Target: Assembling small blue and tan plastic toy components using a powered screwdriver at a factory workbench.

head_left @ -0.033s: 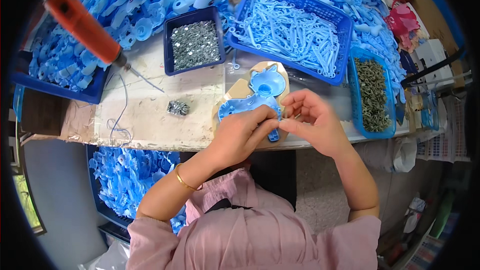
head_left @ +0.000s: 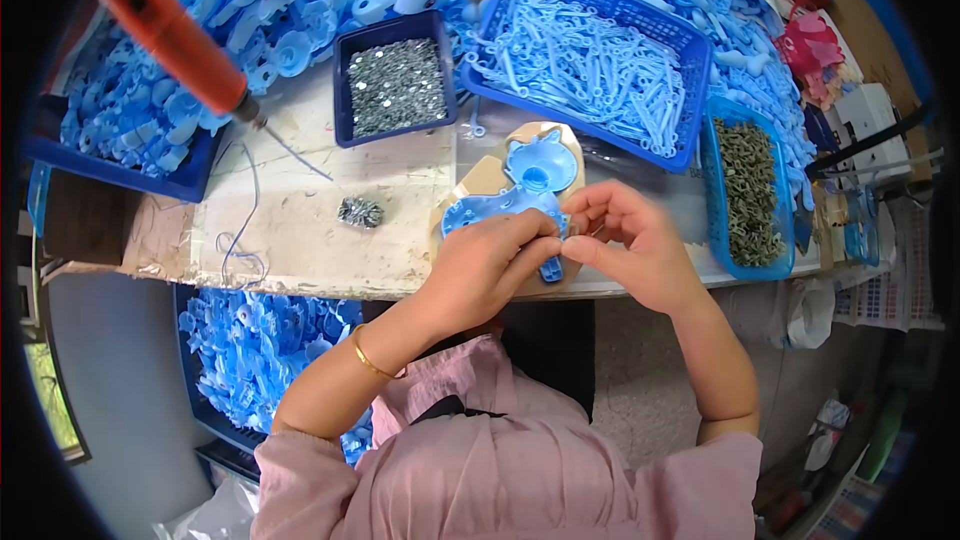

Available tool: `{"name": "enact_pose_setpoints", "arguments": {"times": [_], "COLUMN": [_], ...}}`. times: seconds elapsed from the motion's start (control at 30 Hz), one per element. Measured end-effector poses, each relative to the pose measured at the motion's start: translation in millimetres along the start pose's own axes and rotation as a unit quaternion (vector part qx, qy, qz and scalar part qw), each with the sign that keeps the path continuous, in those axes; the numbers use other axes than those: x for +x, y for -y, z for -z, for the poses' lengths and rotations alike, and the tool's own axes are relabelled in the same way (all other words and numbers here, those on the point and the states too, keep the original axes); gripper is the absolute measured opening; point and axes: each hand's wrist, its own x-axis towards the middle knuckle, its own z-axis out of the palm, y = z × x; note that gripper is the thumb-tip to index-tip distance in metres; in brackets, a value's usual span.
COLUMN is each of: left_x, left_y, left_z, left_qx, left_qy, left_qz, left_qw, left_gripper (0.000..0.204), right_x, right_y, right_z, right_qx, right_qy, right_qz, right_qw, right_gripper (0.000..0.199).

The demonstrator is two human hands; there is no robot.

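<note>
A light-blue plastic shell (head_left: 540, 162), with a round cup at its far end, lies in a tan shaped holder (head_left: 487, 177) at the table's front edge. Over its near part bends my left hand (head_left: 483, 262), thumb and forefinger pinched together. My right hand (head_left: 640, 255) meets it from the right. Its thumb and forefinger are closed near the left fingertips, the other fingers curled above. Whatever the fingertips hold is too small and covered to name. A narrow blue end (head_left: 551, 270) of the shell sticks out below the hands.
An orange electric screwdriver (head_left: 175, 35) hangs at the left. Behind are a tray (head_left: 343, 120) of small metal pieces and a basket (head_left: 690, 90) of blue ringed sticks. A turquoise tray (head_left: 718, 230) of metal clips stands right. A metal clump (head_left: 360, 212) lies left of the holder.
The whole view has shifted very slightly. Both hands keep the same pinched pose over the shell.
</note>
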Motion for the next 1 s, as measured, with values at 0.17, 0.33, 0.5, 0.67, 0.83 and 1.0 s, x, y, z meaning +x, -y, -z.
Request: {"name": "enact_pose_setpoints", "arguments": {"times": [0.17, 0.33, 0.5, 0.67, 0.83, 1.0], "left_x": [-4.6, -16.2, -11.0, -11.6, -9.3, -10.4], "left_y": [11.8, 31.6, 38.7, 36.8, 35.0, 32.2], "left_z": [24.3, 34.9, 25.7, 26.1, 23.4, 22.7], "left_qx": [0.192, 0.255, 0.248, 0.264, 0.271, 0.314], "left_qy": [-0.134, -0.136, -0.156, -0.143, -0.14, -0.125], "left_qz": [-0.132, -0.058, -0.06, -0.044, -0.057, -0.046], "left_qw": [0.963, 0.955, 0.954, 0.953, 0.951, 0.94], "left_gripper": [0.042, 0.052, 0.043, 0.036, 0.027, 0.013], "right_x": [20.7, 35.5, 38.1, 44.8, 54.4, 56.3], "right_y": [-9.4, -30.8, -25.5, -9.3, -7.2, 0.3], "right_z": [7.7, -7.5, -8.6, -10.7, -1.8, -6.1], "right_qx": [-0.078, -0.112, -0.121, -0.187, -0.271, -0.42], "right_qy": [-0.008, -0.003, -0.021, -0.003, 0.125, 0.122], "right_qz": [-0.035, -0.089, -0.112, -0.106, -0.103, -0.012], "right_qw": [0.996, 0.99, 0.986, 0.977, 0.949, 0.899], "right_gripper": [0.018, 0.019, 0.018, 0.018, 0.02, 0.016]}}
